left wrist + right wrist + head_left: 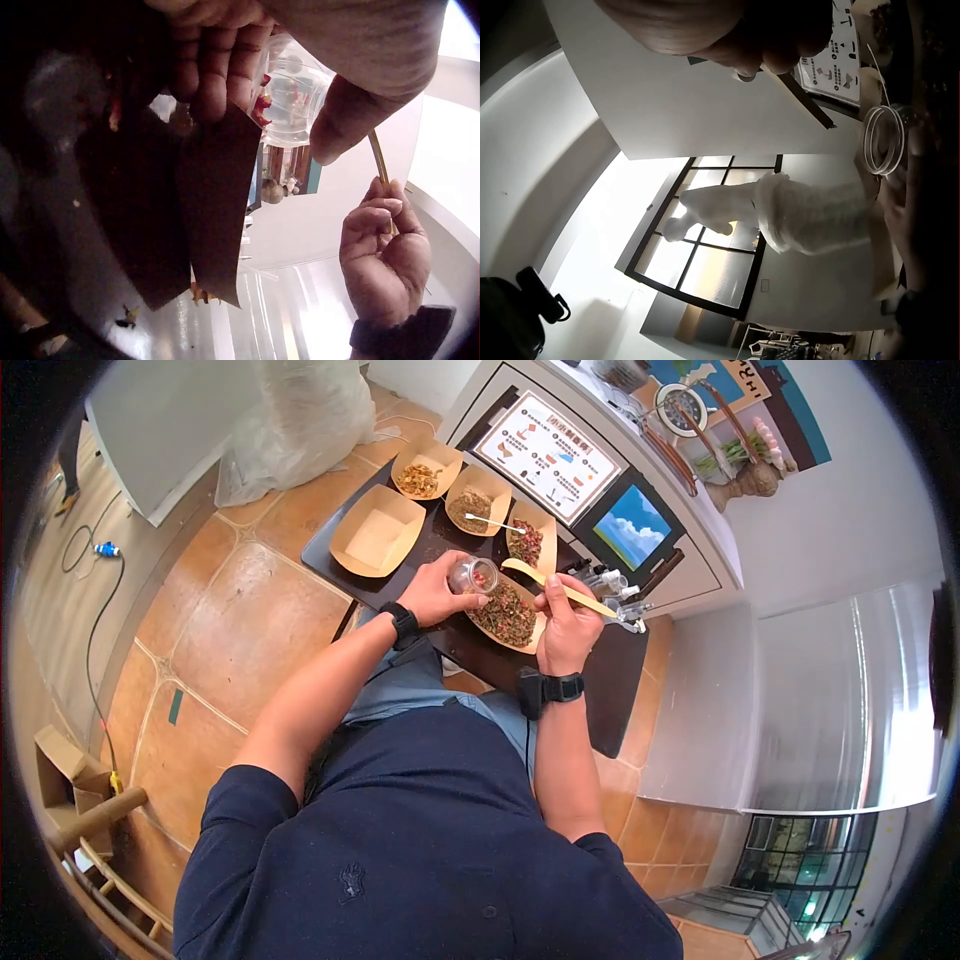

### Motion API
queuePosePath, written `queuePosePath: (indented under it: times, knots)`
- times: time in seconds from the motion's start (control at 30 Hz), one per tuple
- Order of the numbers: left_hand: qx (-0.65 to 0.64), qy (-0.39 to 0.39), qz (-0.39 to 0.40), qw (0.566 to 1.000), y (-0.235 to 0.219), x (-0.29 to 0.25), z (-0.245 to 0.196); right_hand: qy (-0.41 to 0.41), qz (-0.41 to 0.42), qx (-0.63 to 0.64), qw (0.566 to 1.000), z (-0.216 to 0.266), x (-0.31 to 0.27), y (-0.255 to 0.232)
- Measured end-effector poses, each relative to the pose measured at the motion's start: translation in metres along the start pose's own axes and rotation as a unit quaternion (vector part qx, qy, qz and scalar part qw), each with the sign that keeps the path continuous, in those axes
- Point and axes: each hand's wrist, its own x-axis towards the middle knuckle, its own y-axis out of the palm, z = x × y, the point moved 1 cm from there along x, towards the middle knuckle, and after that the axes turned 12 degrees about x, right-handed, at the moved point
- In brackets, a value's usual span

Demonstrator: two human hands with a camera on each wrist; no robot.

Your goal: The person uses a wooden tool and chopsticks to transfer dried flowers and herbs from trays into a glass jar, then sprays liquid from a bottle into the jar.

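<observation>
My left hand (436, 592) grips a small clear jar (466, 577) by its sides, and a few red bits show inside it. In the left wrist view the jar (296, 97) sits between the thumb and the fingers. My right hand (568, 622) pinches the handle of a wooden spoon (580, 597), whose bowl end points left at the jar, close to its open mouth. Under both hands lies a paper tray (540, 635) of mixed dried herbs and petals (503, 618). In the right wrist view the jar's round rim (883, 140) faces the camera.
Behind the jar stand paper trays of dried yellow petals (418, 481), brown powder (470, 510) with a white stick (490, 521) across it, and dried red flowers (526, 543). A paper tray (377, 532) showing its bottom lies left. Small bottles (610, 582), a printed sheet (548, 455) and a screen (633, 527) border the dark table (612, 700).
</observation>
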Motion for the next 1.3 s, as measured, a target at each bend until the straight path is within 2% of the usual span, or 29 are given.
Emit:
queuePosePath:
  times: [0.67, 0.9, 1.07, 1.2, 1.3]
  knots:
    - [-0.014, 0.015, -0.012, 1.000, 0.003, 0.001, 0.005, -0.005, 0.002, -0.014, 1.000, -0.003, 0.003, -0.003]
    - [0.000, 0.010, -0.009, 1.000, 0.002, 0.000, 0.003, -0.017, -0.009, -0.035, 0.999, -0.016, 0.014, -0.035]
    - [0.005, 0.010, -0.010, 1.000, 0.003, 0.001, 0.005, 0.070, -0.010, -0.094, 0.993, -0.037, 0.017, -0.054]
    - [0.007, 0.010, -0.011, 1.000, 0.004, 0.001, 0.006, 0.079, -0.037, -0.109, 0.990, -0.046, 0.014, -0.059]
    - [-0.004, 0.011, -0.009, 1.000, 0.004, 0.001, 0.006, 0.066, -0.026, -0.111, 0.991, -0.053, 0.014, -0.063]
